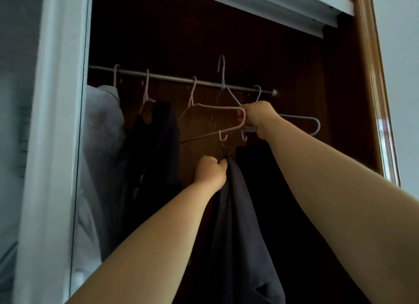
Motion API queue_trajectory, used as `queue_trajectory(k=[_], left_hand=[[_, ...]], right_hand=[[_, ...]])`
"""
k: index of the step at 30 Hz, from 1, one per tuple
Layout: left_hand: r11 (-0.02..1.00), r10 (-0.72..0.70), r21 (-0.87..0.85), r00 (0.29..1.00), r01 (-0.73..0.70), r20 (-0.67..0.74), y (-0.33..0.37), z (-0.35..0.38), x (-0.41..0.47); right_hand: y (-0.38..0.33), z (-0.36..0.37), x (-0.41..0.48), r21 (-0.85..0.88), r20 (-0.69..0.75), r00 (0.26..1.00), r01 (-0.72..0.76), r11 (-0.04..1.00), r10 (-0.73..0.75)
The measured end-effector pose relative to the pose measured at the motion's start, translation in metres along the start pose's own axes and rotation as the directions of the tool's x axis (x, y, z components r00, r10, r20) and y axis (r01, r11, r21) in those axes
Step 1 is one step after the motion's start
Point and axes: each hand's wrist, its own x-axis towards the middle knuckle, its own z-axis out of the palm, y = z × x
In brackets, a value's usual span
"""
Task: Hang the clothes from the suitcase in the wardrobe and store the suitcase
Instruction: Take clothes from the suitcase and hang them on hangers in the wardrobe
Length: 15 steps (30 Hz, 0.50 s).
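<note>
Inside the open wardrobe a metal rail (172, 77) runs across. My right hand (257, 117) grips the ends of an empty pink hanger (217, 107) and a blue hanger (299, 119) just below the rail. The blue hanger's hook (222, 70) is lifted above the rail. Below, my left hand (212, 171) holds the top of a dark grey garment (240, 235) that hangs down from it. The suitcase is not in view.
On the rail's left hang a white shirt (102, 131) and a dark garment (156, 145) on pink hangers. A white sliding door frame (54, 145) stands at the left, a wooden frame (371, 77) at the right, a white door track (283, 2) overhead.
</note>
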Motion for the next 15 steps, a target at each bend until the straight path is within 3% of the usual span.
queue_trajectory(k=[8, 11, 15], left_hand=[[0.998, -0.047, -0.042, 0.994, 0.051, 0.098, -0.004, 0.000, -0.032], [0.970, -0.144, -0.176, 0.981, 0.165, 0.130, -0.006, 0.013, -0.044], [0.886, -0.284, -0.279, 0.910, 0.369, 0.301, -0.005, 0.032, -0.069]], right_hand=[[0.015, -0.032, -0.054, 0.031, -0.096, 0.975, -0.198, 0.980, 0.200], [0.021, -0.047, -0.082, 0.088, -0.110, 0.957, -0.260, 0.962, 0.269], [0.031, -0.067, -0.126, 0.219, -0.075, 0.929, -0.340, 0.914, 0.363]])
